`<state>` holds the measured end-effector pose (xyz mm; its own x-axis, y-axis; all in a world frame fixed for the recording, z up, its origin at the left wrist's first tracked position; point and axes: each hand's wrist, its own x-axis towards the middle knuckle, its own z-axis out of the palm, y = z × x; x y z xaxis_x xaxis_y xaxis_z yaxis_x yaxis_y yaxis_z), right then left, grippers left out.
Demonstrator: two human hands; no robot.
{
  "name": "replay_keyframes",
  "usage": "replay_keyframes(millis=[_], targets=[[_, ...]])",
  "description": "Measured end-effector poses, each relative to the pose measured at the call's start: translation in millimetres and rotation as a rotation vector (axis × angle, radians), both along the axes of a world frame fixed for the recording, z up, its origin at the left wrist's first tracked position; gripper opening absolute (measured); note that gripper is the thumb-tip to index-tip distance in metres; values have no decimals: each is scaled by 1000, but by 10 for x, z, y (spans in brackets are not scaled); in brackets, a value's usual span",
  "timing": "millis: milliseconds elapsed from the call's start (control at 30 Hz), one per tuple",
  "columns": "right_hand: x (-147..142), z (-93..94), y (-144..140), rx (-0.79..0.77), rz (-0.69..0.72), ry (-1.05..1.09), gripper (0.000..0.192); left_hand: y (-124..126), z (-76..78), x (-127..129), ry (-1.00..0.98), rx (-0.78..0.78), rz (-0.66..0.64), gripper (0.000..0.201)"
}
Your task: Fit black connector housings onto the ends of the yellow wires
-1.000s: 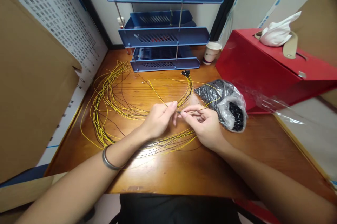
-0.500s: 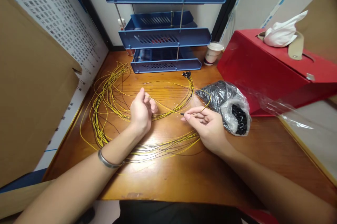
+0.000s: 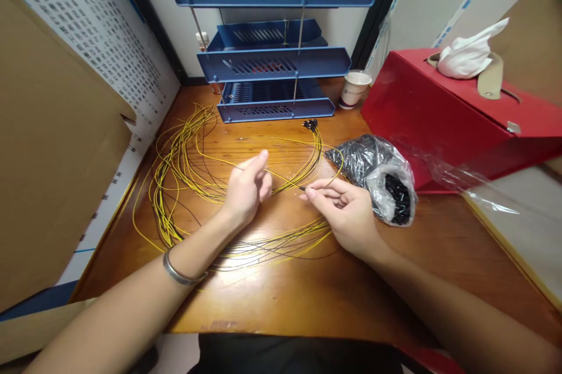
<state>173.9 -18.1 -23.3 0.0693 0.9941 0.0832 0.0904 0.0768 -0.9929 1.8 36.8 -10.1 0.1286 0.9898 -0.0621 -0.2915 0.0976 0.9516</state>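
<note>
the right hand (image 3: 346, 213) pinches the dark tip of a thin yellow wire (image 3: 285, 179) between thumb and forefinger, its grip pressed together just above the brown wooden bench (image 3: 307, 298). the wire runs from that pinch leftward to the left hand (image 3: 246, 189), which is raised a little over the bench with its fingers loosely curled and the forefinger stretched out; whether this hand's grip actually closes on the wire cannot be told, though the strand passes right at its fingertips. a plain metal bangle (image 3: 180, 271) sits on the left wrist.

under and around both hands lies a loose coil of many yellow and black wires (image 3: 175, 187), spread over the left half of the bench, with a small bunch of black end pieces (image 3: 309, 124) near the back. just right of the right hand lies a crumpled clear plastic bag of small black parts (image 3: 381, 178). behind stand a blue stacked letter tray (image 3: 272, 64), a white paper cup (image 3: 353, 88) and a red box (image 3: 456, 116).
</note>
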Motion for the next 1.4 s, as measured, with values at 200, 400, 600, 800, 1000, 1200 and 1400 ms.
replay_keyframes(millis=[200,400,600,800,1000,1200,1400], targets=[[4,-4,-1,-9,5,-24,18,111,134,-66,-108,-84,132,58],[-25,10,-29,-12,8,-68,16,97,170,-55,-207,-136,151,67],[-15,15,-14,-3,1,-28,15,9,117,30,-221,-182,33,48],[-13,11,8,-33,-56,-37,13,89,38,-30,-154,-43,256,27],[-9,9,-4,-41,-43,-63,14,12,58,-27,-99,66,49,15],[-41,-3,-23,-50,32,-97,20,218,168,-234,-355,-89,194,28],[-46,-24,-9,-26,53,-45,22,173,68,-103,-319,-203,156,39]])
